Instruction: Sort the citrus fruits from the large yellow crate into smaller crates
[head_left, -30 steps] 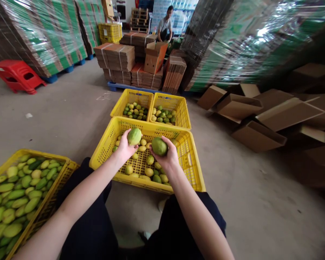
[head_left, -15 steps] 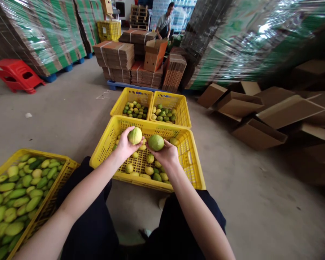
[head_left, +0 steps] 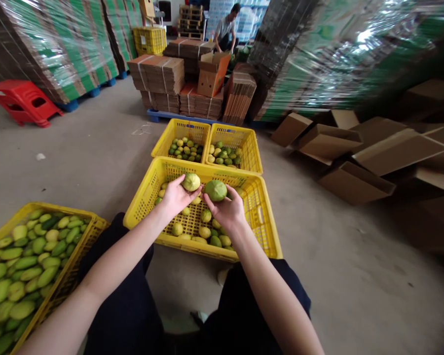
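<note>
The left hand (head_left: pixel 175 197) is closed around a yellowish fruit (head_left: pixel 191 182), its grip clamped on it from below and from the side, so that the fruit sits up at the fingertips. The right hand (head_left: pixel 227 209) is likewise clamped on a greener fruit (head_left: pixel 215 190), which also rides at the fingertips, on the far side of the palm. The two fruits are just beside each other, almost touching, the yellowish one to the left and the green one to the right. Both are roundish, so neither shows a clear long axis from this view.

Both hands hover over the near yellow crate (head_left: pixel 257 224), above its far half. Loose small fruit lies thinly on the crate's floor directly below and nearer to the person than the two held fruits. Each held fruit lies straight ahead of its own hand, away from the body.

Beyond this crate two more yellow crates stand side by side, touching it: the far left crate (head_left: pixel 163 143) and the far right crate (head_left: pixel 253 153), each partly filled with small fruit. The left hand is nearer the far left one, the right hand nearer the far right one. To the person's left, well apart, a fourth crate (head_left: pixel 79 249) is heaped with green mangoes.
</note>
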Tool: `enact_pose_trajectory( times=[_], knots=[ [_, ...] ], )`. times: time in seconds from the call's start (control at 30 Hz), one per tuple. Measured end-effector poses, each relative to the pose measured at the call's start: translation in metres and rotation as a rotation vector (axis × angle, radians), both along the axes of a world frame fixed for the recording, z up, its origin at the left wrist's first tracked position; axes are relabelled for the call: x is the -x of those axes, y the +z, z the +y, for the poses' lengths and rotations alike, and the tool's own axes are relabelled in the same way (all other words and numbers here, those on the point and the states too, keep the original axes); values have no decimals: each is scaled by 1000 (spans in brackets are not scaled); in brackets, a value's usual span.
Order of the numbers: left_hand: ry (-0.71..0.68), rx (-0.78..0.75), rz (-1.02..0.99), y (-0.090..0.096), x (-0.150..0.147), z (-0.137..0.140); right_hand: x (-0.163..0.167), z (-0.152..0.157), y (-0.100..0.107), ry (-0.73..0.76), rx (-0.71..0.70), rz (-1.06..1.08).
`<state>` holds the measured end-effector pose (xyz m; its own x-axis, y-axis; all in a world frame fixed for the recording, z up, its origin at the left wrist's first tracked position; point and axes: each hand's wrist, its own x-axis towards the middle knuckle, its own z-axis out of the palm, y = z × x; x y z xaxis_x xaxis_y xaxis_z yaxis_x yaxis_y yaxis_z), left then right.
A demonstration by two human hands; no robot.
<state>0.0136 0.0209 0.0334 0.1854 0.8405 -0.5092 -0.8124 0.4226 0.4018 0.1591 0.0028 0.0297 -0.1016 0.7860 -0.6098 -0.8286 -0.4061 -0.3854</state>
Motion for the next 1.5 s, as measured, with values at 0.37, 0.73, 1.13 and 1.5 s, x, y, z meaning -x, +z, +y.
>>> enact_pose_trajectory(
  times=[0.37,0.73,1.13,1.5],
  knots=[
    [129,-893,915,-18,13,0,-14,0,-9,-174,-629,-1009],
    [192,-1380,1430,-15,28,-3,-24,-7,-14,-301,-1233,-1801],
    [-152,-1047,980,-9,31,-13,-11,-13,-15,-80,-843,-910],
    [-30,-280,-192,-20,-3,-15,-3,-7,-25,-88,-331,123]
  ],
)
